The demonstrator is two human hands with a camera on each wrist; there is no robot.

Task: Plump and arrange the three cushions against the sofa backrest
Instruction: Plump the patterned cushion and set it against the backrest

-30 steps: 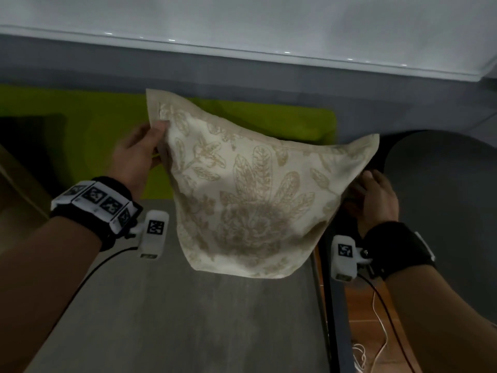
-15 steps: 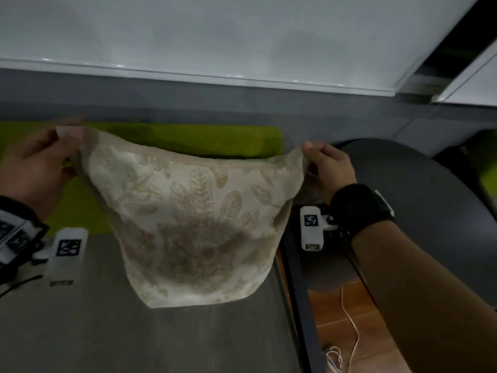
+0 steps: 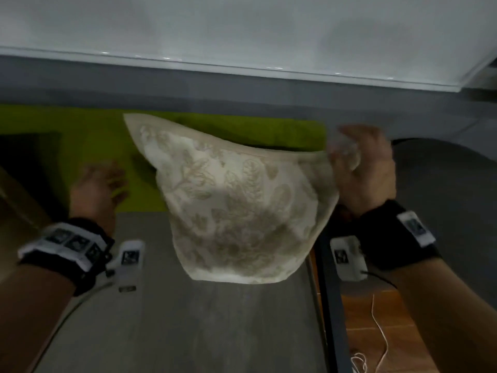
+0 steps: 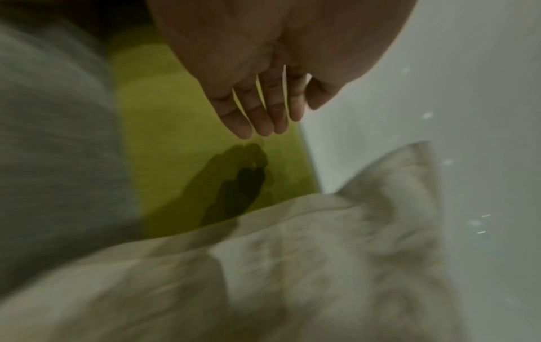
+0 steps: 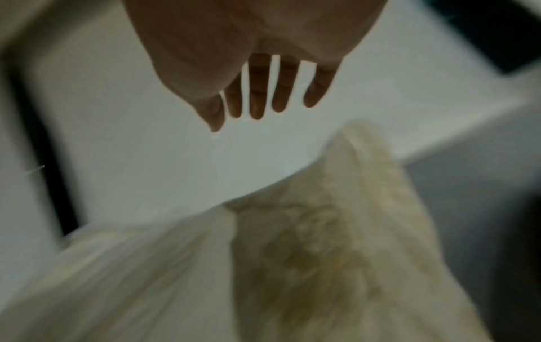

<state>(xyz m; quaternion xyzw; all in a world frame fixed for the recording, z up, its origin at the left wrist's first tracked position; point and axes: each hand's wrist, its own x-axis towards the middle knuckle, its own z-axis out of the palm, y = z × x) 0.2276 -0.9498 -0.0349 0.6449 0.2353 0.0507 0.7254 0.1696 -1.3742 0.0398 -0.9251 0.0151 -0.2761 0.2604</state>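
A cream cushion (image 3: pixel 236 211) with a beige leaf pattern hangs in the air above the grey sofa seat (image 3: pixel 188 332). My left hand (image 3: pixel 105 181) is off to its left, apart from it, over green fabric. In the left wrist view my left hand (image 4: pixel 260 115) has straight fingers and holds nothing, with the cushion (image 4: pixel 292 266) below. My right hand (image 3: pixel 357 162) is blurred at the cushion's top right corner. The right wrist view shows this hand (image 5: pixel 263 101) with fingers spread and straight, gripping nothing, above the cushion (image 5: pixel 322 254).
Green fabric (image 3: pixel 80 130) runs along the grey backrest (image 3: pixel 242 92), with a dark cushion (image 3: pixel 27 157) at far left. A dark rounded armrest (image 3: pixel 443 197) lies to the right. Wooden floor with a white cable (image 3: pixel 379 332) shows beside the sofa's dark edge (image 3: pixel 330 305).
Both hands held the cushion's top corners half a second ago. My left hand has let go and dropped down to the left; my right hand's fingers have straightened.
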